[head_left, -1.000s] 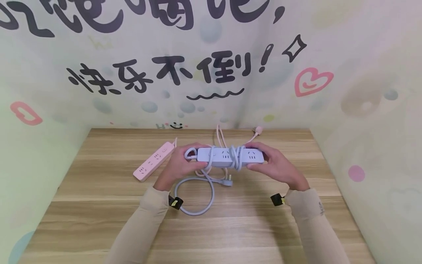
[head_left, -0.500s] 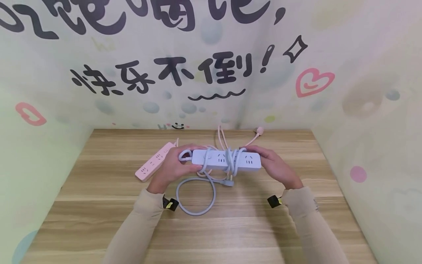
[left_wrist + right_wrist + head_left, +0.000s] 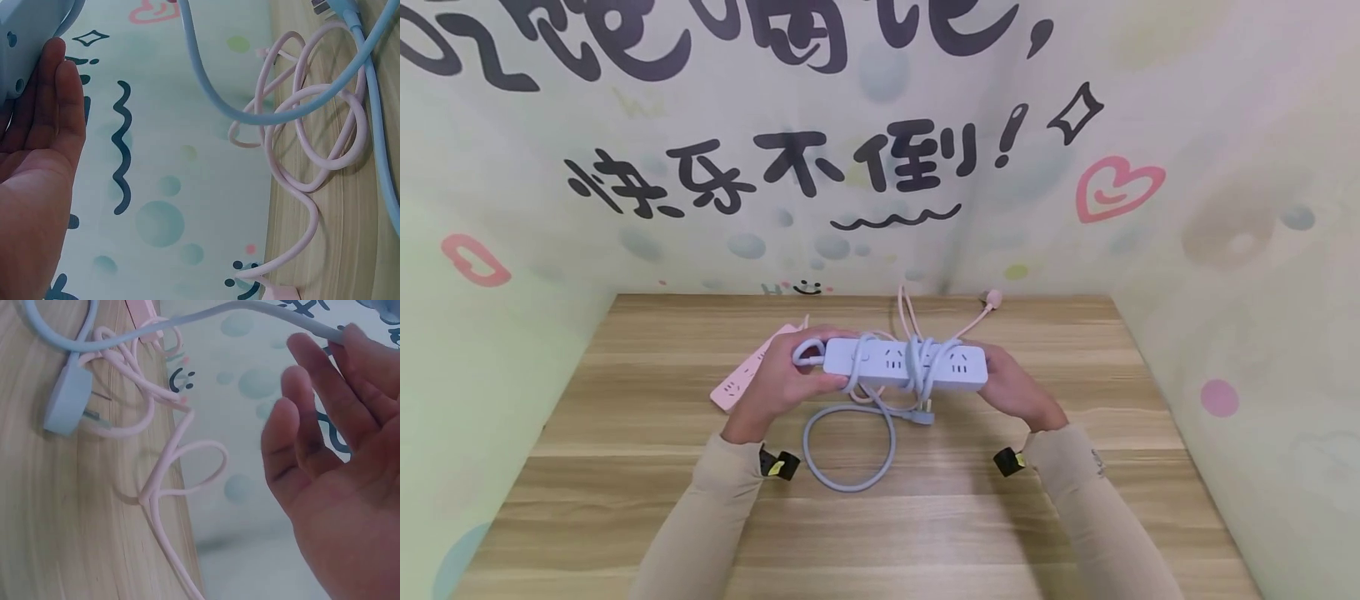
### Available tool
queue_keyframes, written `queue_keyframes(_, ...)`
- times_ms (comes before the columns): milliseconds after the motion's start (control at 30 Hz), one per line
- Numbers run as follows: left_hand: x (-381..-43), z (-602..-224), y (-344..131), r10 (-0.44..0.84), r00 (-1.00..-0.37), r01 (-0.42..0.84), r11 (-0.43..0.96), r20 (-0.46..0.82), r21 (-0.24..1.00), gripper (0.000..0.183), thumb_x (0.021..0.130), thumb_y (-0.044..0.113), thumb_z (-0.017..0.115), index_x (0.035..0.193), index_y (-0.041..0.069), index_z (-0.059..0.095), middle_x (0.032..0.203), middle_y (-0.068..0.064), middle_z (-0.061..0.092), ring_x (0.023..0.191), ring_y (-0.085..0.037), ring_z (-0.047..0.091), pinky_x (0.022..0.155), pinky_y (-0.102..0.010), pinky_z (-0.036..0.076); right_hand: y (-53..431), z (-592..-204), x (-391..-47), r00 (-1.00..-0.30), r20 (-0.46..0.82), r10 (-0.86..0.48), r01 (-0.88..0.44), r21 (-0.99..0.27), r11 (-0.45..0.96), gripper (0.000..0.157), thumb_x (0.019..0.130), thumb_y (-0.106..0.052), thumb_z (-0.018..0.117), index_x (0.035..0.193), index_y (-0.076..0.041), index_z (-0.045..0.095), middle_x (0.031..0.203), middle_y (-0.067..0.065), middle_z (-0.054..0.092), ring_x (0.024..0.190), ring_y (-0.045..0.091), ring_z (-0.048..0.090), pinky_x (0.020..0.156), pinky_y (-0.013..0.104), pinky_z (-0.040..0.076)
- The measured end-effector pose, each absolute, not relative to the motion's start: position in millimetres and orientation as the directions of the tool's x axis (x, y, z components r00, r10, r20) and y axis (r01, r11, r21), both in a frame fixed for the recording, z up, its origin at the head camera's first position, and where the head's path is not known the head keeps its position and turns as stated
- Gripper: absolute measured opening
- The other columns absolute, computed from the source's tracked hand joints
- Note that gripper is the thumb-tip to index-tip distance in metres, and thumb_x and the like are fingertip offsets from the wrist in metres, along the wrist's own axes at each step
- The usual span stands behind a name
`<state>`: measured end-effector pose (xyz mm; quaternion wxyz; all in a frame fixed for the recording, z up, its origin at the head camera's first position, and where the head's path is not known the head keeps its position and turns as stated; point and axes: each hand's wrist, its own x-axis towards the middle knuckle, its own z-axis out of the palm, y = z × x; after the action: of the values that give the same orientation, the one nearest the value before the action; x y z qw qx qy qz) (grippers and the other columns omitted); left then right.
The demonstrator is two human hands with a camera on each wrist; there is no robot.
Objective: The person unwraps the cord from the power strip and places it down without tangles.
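Note:
A light blue power strip (image 3: pixel 891 361) is held level above the table, its sockets facing up, with its own cord (image 3: pixel 917 362) wound around it in several turns. My left hand (image 3: pixel 786 379) grips its left end, thumb along the near side; in the left wrist view the fingers of that hand (image 3: pixel 37 156) support the strip's underside. Partly hidden behind the right end, my right hand (image 3: pixel 1018 383) pinches the blue cord (image 3: pixel 240 306) between thumb and index finger, as the right wrist view shows. The cord's free part loops below to a blue plug (image 3: pixel 919 415) near the table.
A pink power strip (image 3: pixel 733 387) lies on the wooden table (image 3: pixel 970 533) at the left, partly covered by my left hand. Its pink cord (image 3: pixel 312 212) tangles behind the blue strip, ending in a pink plug (image 3: pixel 993 299) at the back wall (image 3: pixel 850 250).
The blue power strip has shifted left with my left hand. My right hand has let go of the strip's right end and moved left behind it, now at the cord.

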<state>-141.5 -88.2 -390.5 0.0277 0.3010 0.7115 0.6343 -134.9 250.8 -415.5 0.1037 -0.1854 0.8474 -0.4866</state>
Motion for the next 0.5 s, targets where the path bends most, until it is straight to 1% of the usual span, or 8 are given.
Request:
queue_keyframes(67,-140.3,-390.3,-89.7,0.468,-0.814,0.397,0.017,0.344,0.917,0.044,0.077,-0.008,0.078,0.120,-0.008,0.068,0.113,0.010,0.074,0.089,-0.006,0.064,0.072,-0.020,0.057,250.9,-416.2,-136.8,-0.917,0.030,-0.397,-0.220,-0.869,0.443,0.025,0.100,-0.012,0.060,0.124,-0.011,0.069,0.124,0.007,0.071,0.111,0.010,0.062,0.099,0.031,0.051)
queue_keyframes(133,-138.9,-390.3,-90.9,0.471,-0.813,0.402,0.028,0.343,0.915,0.045,0.076,-0.008,0.079,0.119,-0.008,0.069,0.115,-0.003,0.075,0.088,-0.006,0.063,0.071,-0.019,0.057,251.9,-416.5,-138.6,-0.920,0.037,-0.389,-0.212,-0.884,0.417,0.023,0.099,-0.008,0.060,0.119,-0.009,0.069,0.120,0.009,0.072,0.104,0.010,0.063,0.091,0.026,0.052)
queue_keyframes(200,-137.4,-390.5,-92.0,0.482,-0.807,0.409,0.037,0.343,0.912,0.045,0.075,-0.008,0.079,0.119,-0.009,0.069,0.116,-0.018,0.073,0.087,-0.006,0.062,0.071,-0.020,0.056,252.8,-415.9,-140.1,-0.919,0.034,-0.394,-0.202,-0.897,0.394,0.023,0.098,-0.005,0.059,0.119,-0.009,0.070,0.123,0.010,0.072,0.102,0.012,0.064,0.086,0.025,0.053)
queue_keyframes(267,-136.3,-391.2,-92.9,0.494,-0.800,0.416,0.049,0.340,0.908,0.045,0.075,-0.008,0.080,0.118,-0.009,0.069,0.116,-0.026,0.070,0.086,-0.005,0.061,0.070,-0.019,0.055,253.3,-415.1,-141.4,-0.916,0.017,-0.402,-0.181,-0.909,0.376,0.021,0.100,-0.007,0.059,0.117,-0.012,0.070,0.125,0.009,0.072,0.103,0.016,0.065,0.083,0.025,0.053)
queue_keyframes(333,-135.7,-392.8,-93.7,0.512,-0.788,0.426,0.054,0.341,0.903,0.045,0.075,-0.007,0.080,0.118,-0.009,0.069,0.115,-0.028,0.069,0.086,-0.005,0.060,0.069,-0.019,0.055,253.1,-412.7,-142.2,-0.911,0.007,-0.412,-0.176,-0.911,0.373,0.019,0.102,-0.012,0.059,0.116,-0.016,0.071,0.126,0.005,0.072,0.105,0.017,0.066,0.082,0.026,0.053)
queue_keyframes(400,-135.3,-394.1,-94.1,0.525,-0.782,0.425,0.056,0.335,0.904,0.044,0.075,-0.006,0.080,0.118,-0.008,0.069,0.115,-0.027,0.070,0.086,-0.006,0.060,0.069,-0.019,0.055,252.5,-410.2,-142.8,-0.908,0.002,-0.418,-0.171,-0.915,0.367,0.017,0.102,-0.016,0.060,0.115,-0.018,0.071,0.127,0.002,0.073,0.109,0.016,0.067,0.083,0.026,0.054)
queue_keyframes(500,-135.4,-395.5,-94.8,0.537,-0.780,0.417,0.063,0.322,0.907,0.046,0.076,-0.005,0.081,0.120,-0.007,0.069,0.115,-0.026,0.070,0.086,-0.006,0.061,0.070,-0.019,0.055,252.0,-406.0,-143.0,-0.904,0.011,-0.428,-0.180,-0.917,0.355,0.016,0.103,-0.019,0.060,0.116,-0.019,0.070,0.127,0.002,0.073,0.110,0.015,0.068,0.084,0.025,0.054)
